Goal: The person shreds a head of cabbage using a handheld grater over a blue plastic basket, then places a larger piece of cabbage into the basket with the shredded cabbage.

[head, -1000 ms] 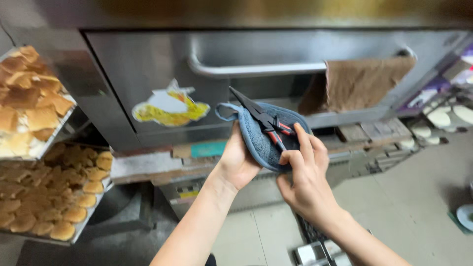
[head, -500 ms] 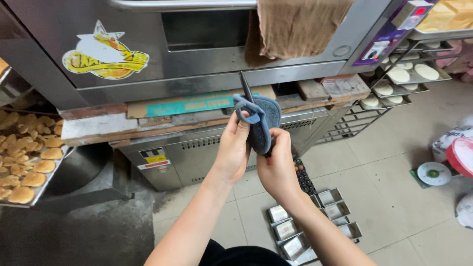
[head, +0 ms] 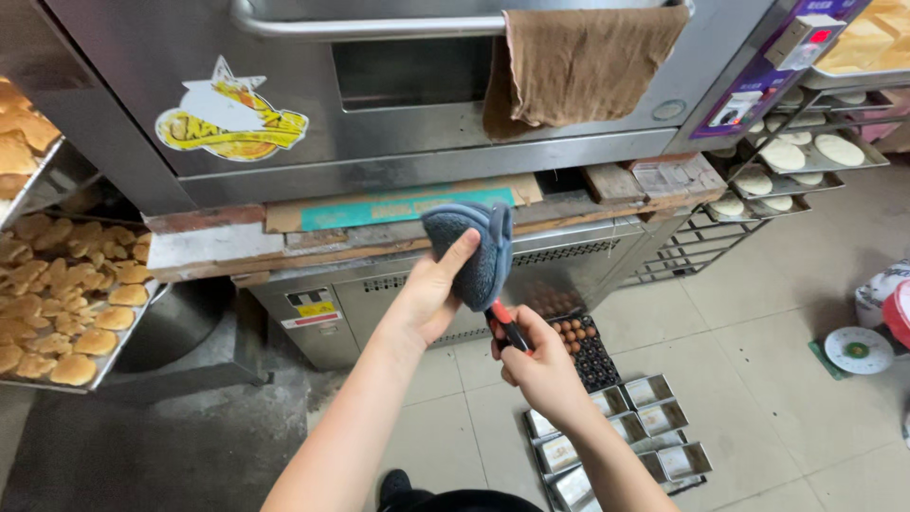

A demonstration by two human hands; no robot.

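My left hand [head: 431, 294] grips a folded blue-grey cloth [head: 471, 245], raised in front of a steel oven [head: 398, 161]. The cloth is wrapped over the blades of a pair of scissors; only their red-and-black handle [head: 507, 327] shows below it. My right hand [head: 540, 365] is closed around that handle, just under the cloth. The blades themselves are hidden inside the cloth.
A brown towel [head: 578, 62] hangs on the oven door handle. Trays of golden buns [head: 71, 303] stand on a rack at left. Racks with pale dough rounds [head: 787, 156] are at right. Empty metal loaf tins [head: 626, 441] and an egg tray [head: 578, 341] lie on the tiled floor.
The view has dropped from the oven door towards the floor. The scissors, lying open on the cloth before, are now covered by it with my right hand on their handle.
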